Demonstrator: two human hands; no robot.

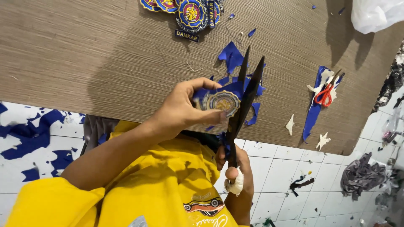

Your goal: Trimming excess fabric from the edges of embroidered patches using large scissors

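Observation:
My left hand [181,110] pinches a round embroidered patch [222,102], gold and grey in the middle with a ragged blue cloth border. My right hand [236,174], one finger wrapped in white bandage, grips the handles of large black scissors [248,90]. The blades are spread apart and point up, with the patch's right edge lying between them. Both hands hover over the near edge of a brown wooden board [105,59]. My yellow shirt fills the lower left.
A pile of finished blue-and-gold patches [189,12] lies at the board's far edge. Blue cloth scraps [230,54] lie behind the scissors. Small red-handled scissors [324,94] rest on a blue strip at right. A white plastic bag [374,14] and a scrap-strewn tiled floor [33,134] surround the board.

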